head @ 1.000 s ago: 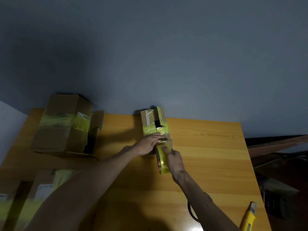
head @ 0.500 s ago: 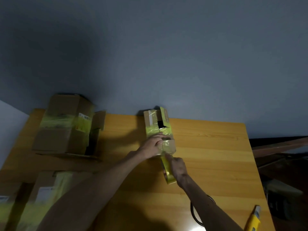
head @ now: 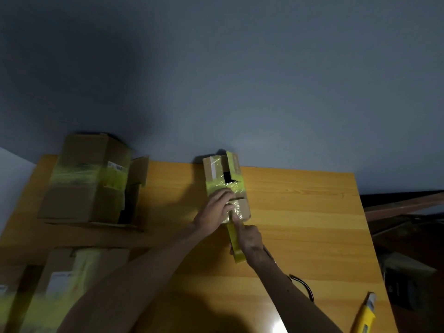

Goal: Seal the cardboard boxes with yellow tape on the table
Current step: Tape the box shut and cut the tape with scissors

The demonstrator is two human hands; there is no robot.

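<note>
Your table [head: 300,224] carries the whole job. The large box [head: 91,186] at its far left already wears a yellow band, though one side flap stands open. The nearer boxes [head: 72,280] at the lower left are too blurred to judge. The small box [head: 223,179] you are working on lies lengthwise at the back centre of the table, with a dark gap still showing in its top. Your left hand [head: 213,210] has stayed where it was a second ago, fingers laid nearly straight across the box's top and pressing the tape flat. Your right hand [head: 249,239] has drawn back toward you. Its fingers are curled round the tape roll [head: 237,254], and the forefinger reaches to the box's near end. A second ago the roll was tight against that end; now it sits near it on the tabletop with yellow tape running between them. That suggests the run along the top is laid and ready to be cut or folded over. The yellow knife [head: 365,313] lies untouched at the table's near right edge.
</note>
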